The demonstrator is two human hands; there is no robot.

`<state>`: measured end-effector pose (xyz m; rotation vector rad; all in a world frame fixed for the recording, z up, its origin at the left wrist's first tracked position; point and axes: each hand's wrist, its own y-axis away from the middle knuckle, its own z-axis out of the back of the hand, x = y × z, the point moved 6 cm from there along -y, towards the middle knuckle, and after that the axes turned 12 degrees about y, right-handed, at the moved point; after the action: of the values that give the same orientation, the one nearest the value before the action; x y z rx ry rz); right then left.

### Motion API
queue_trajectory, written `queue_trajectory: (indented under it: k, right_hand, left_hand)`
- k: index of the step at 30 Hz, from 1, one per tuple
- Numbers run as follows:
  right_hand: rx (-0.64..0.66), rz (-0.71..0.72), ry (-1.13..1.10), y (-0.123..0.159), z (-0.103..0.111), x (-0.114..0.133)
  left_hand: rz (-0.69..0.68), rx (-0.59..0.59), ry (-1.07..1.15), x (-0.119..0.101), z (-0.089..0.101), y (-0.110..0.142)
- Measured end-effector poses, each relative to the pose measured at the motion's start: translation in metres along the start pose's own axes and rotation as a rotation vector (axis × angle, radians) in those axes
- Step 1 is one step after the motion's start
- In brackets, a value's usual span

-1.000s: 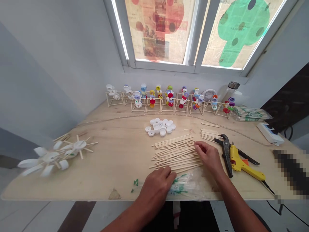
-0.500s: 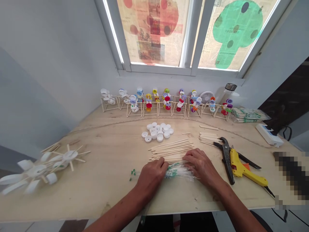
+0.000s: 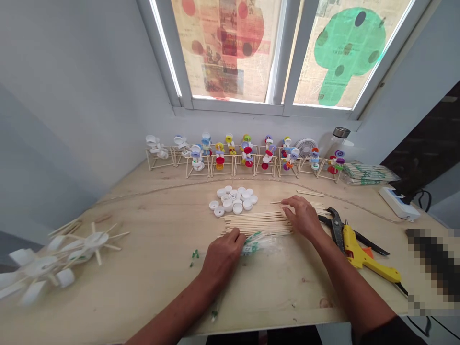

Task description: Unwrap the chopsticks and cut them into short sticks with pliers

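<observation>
A bundle of thin wooden sticks lies roughly parallel in the middle of the table. My left hand is closed, its bent fingers pressed at the near left end of the sticks and over a clear plastic bag with green print. What its fingertips grip is hidden. Over the right end of the bundle is my right hand, thumb and forefinger apart, nothing visible between them. A pile of white bottle caps sits just beyond the sticks. Shorter sticks are partly behind the right hand.
Right of my hand lie black-handled cutters and a yellow glue gun. Cap wheels on stick frames line the back, beside a fan and bottle. White paddle wheels lie left; a power strip is right.
The sticks are packed closer together and the plastic bag lies nearer to them. My right hand moved down to the bag, then back up to the sticks' right end. The view shifted slightly.
</observation>
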<state>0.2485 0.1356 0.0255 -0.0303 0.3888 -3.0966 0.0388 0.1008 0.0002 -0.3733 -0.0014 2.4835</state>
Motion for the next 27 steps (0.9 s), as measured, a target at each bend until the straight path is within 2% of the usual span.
queue_trajectory:
  k: [8,14,21,27]
  right_hand:
    - [0.086,0.000,0.138,-0.029,-0.020,0.007]
    - [0.136,0.063,0.194,-0.042,-0.029,0.012]
    - [0.148,0.177,0.214,-0.049,-0.024,0.010]
    - [0.121,0.169,0.157,-0.045,-0.018,-0.002]
  left_hand:
    - [0.053,-0.054,0.107,0.011,0.003,0.015]
    - [0.051,-0.026,0.133,0.013,0.000,0.020]
    - [0.038,-0.017,0.093,0.013,-0.004,0.018]
    - [0.057,-0.026,0.078,0.012,-0.006,0.015]
